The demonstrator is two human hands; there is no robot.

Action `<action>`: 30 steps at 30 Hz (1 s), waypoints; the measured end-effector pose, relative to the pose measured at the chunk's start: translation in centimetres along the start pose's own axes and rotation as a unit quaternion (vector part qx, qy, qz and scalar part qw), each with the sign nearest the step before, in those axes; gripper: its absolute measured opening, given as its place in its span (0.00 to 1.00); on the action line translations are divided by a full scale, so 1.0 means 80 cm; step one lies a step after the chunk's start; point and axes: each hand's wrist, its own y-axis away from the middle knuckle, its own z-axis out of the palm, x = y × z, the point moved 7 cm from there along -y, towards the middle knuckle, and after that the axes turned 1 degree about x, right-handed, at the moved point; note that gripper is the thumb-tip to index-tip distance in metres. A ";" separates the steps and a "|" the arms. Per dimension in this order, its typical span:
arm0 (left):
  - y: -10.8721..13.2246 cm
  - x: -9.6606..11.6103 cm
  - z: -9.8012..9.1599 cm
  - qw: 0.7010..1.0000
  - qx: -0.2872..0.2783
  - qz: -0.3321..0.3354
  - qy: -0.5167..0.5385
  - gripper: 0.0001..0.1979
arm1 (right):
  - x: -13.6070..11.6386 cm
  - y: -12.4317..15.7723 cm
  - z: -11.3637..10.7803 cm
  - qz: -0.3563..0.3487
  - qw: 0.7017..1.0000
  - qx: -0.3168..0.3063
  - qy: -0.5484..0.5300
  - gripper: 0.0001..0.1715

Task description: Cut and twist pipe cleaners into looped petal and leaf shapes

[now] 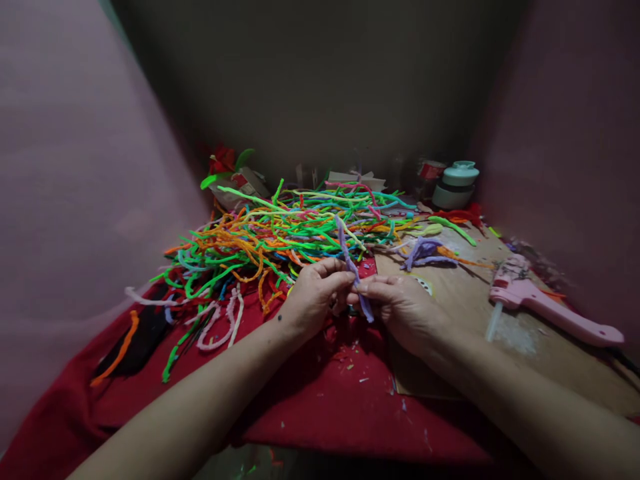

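Observation:
My left hand (316,295) and my right hand (400,305) meet over the red cloth (320,407), fingers pinched together. Between them they hold a lilac pipe cleaner (350,263) that rises from my fingertips towards the pile, with a short end hanging below at the pinch. Just beyond my hands lies a big tangled pile of pipe cleaners (280,240) in green, orange, blue, pink and yellow. A small bunch of lilac pipe cleaners (425,252) rests on the brown board to the right.
A pink glue gun (545,303) lies on the brown board (465,307) at right. A pale green lidded jar (456,185) stands at the back right. Boxes and red-green craft pieces (235,175) sit at the back. Pink walls close in both sides.

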 end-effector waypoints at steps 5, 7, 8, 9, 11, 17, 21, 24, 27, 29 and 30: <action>0.000 0.005 0.001 0.998 -0.026 0.038 0.042 0.06 | -0.001 0.000 -0.005 0.002 1.000 0.013 0.006 0.05; 0.000 0.008 0.001 0.997 -0.030 0.061 0.044 0.05 | -0.002 0.001 -0.005 0.005 1.000 0.011 -0.005 0.04; 0.001 0.010 0.000 0.996 -0.028 0.067 0.043 0.05 | -0.002 0.001 -0.005 0.007 1.000 0.009 -0.009 0.04; 0.001 0.010 0.000 0.996 -0.026 0.070 0.040 0.05 | -0.003 0.001 -0.005 0.008 1.000 0.006 -0.011 0.04; 0.004 0.015 -0.002 0.996 -0.018 0.085 0.013 0.05 | -0.003 0.001 -0.006 0.009 1.000 0.006 -0.011 0.04; 0.023 0.055 0.004 0.912 -0.031 0.298 -0.280 0.07 | -0.005 -0.004 -0.013 0.008 0.999 0.040 -0.015 0.04; 0.026 0.057 0.011 0.791 -0.071 0.397 -0.460 0.12 | -0.005 -0.001 -0.013 0.026 0.998 0.050 0.011 0.05; 0.033 0.060 0.014 0.692 -0.064 0.473 -0.542 0.10 | -0.004 0.001 -0.010 0.033 0.998 0.032 0.042 0.06; 0.046 0.065 0.025 0.598 -0.064 0.523 -0.604 0.07 | -0.004 0.001 -0.010 0.017 0.997 0.013 0.072 0.07; 0.053 0.065 0.034 0.550 -0.083 0.520 -0.648 0.06 | -0.006 0.001 -0.010 -0.002 0.994 0.003 0.109 0.07; 0.055 0.065 0.038 0.537 -0.091 0.508 -0.667 0.06 | -0.008 0.001 -0.010 -0.016 0.990 -0.003 0.140 0.07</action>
